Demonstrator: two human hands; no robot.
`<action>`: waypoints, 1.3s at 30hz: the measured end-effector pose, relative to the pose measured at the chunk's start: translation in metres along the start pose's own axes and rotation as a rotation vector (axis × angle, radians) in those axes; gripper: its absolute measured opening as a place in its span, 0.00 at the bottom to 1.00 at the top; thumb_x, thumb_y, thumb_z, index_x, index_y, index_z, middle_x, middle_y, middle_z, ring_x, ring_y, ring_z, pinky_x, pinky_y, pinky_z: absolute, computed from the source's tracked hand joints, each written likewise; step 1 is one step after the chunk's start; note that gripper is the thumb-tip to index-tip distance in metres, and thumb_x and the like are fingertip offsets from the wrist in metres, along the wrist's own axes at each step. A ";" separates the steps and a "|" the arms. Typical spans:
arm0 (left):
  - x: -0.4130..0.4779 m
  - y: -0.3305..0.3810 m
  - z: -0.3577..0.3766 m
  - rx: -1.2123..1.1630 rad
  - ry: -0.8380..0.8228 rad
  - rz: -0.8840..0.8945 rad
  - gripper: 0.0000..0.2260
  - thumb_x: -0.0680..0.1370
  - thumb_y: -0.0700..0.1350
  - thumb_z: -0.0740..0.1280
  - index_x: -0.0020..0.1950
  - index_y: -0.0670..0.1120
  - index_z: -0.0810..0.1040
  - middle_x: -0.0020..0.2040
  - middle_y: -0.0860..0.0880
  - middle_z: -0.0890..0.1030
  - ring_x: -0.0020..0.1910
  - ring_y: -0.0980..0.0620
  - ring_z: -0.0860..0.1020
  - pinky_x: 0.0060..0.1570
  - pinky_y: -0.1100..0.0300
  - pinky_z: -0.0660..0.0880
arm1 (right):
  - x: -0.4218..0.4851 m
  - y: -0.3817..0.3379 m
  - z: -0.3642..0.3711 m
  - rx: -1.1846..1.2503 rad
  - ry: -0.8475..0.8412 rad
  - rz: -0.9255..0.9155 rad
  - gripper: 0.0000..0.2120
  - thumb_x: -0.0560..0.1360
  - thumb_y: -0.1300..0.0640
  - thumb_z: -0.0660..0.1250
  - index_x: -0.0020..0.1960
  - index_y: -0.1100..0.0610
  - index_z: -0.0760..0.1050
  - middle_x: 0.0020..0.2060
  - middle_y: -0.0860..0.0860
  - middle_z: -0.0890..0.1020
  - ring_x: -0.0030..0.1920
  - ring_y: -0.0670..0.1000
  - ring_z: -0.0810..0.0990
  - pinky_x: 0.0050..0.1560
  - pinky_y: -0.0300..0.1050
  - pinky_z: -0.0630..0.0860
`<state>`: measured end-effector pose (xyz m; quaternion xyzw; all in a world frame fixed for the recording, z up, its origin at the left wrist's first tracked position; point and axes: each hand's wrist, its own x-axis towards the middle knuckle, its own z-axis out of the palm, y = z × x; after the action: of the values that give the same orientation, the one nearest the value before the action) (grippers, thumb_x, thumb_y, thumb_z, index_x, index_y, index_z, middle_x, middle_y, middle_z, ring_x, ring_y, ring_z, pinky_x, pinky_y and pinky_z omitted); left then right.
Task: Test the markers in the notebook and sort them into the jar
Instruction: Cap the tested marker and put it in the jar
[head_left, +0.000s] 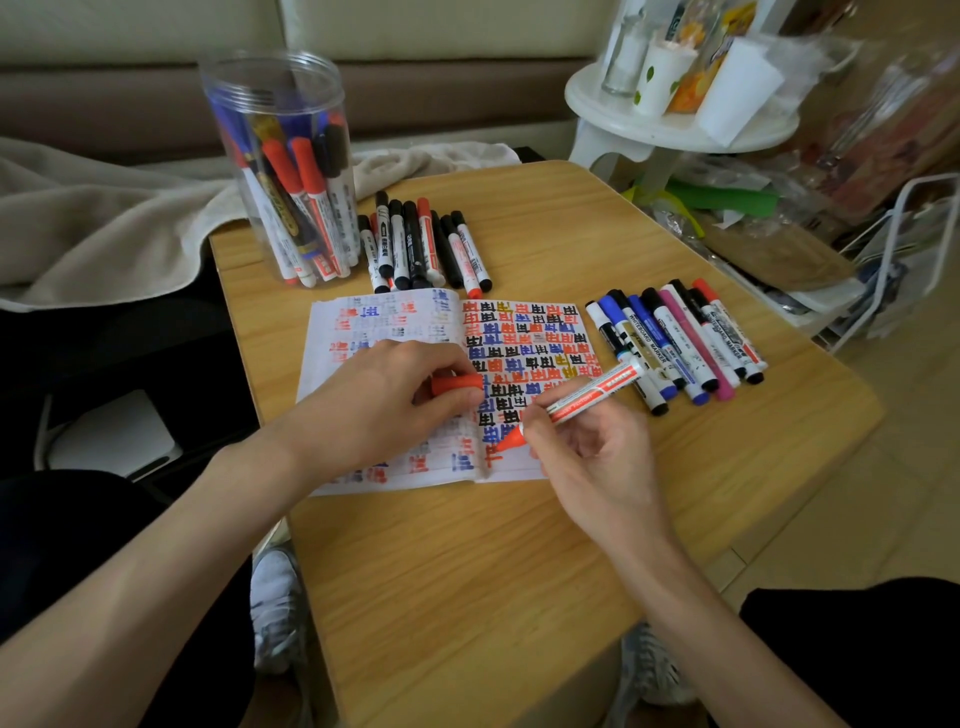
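Wooden desk (467, 571) bears the notebook (332, 364); right hand (597, 457) takes the red marker (587, 395) in a pinching grip, tip on the page; left hand (384, 395) clasps the cap (457, 384).

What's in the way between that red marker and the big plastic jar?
Nothing visible blocks it. The red marker is in the right hand; the jar stands lidless at the far left of the table. The left hand, holding the red cap, lies low between them.

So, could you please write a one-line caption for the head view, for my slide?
Right hand tests a red marker in the notebook; left hand holds the cap.
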<state>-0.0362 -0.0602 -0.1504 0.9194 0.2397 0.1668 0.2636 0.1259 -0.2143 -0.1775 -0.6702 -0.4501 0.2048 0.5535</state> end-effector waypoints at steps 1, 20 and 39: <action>0.000 0.000 0.000 -0.002 -0.003 0.000 0.11 0.80 0.58 0.66 0.56 0.54 0.81 0.47 0.58 0.84 0.43 0.59 0.81 0.45 0.55 0.79 | 0.000 -0.001 0.000 -0.003 -0.007 0.001 0.04 0.77 0.63 0.74 0.45 0.56 0.81 0.35 0.51 0.84 0.35 0.53 0.82 0.36 0.47 0.80; -0.001 0.003 -0.002 -0.024 0.001 0.003 0.17 0.79 0.62 0.61 0.55 0.53 0.82 0.47 0.57 0.84 0.42 0.57 0.81 0.44 0.52 0.78 | -0.002 -0.008 0.000 0.006 -0.037 0.050 0.04 0.77 0.65 0.73 0.44 0.59 0.80 0.37 0.51 0.85 0.34 0.48 0.82 0.33 0.34 0.75; 0.001 0.011 -0.002 -0.056 0.110 0.006 0.10 0.77 0.44 0.75 0.57 0.53 0.82 0.44 0.70 0.76 0.43 0.73 0.76 0.44 0.77 0.69 | 0.007 -0.022 -0.012 0.337 0.068 0.227 0.02 0.79 0.63 0.71 0.51 0.58 0.82 0.40 0.59 0.86 0.41 0.54 0.85 0.41 0.45 0.77</action>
<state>-0.0327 -0.0673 -0.1422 0.9018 0.2465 0.2244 0.2752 0.1305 -0.2154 -0.1524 -0.6210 -0.3122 0.3155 0.6460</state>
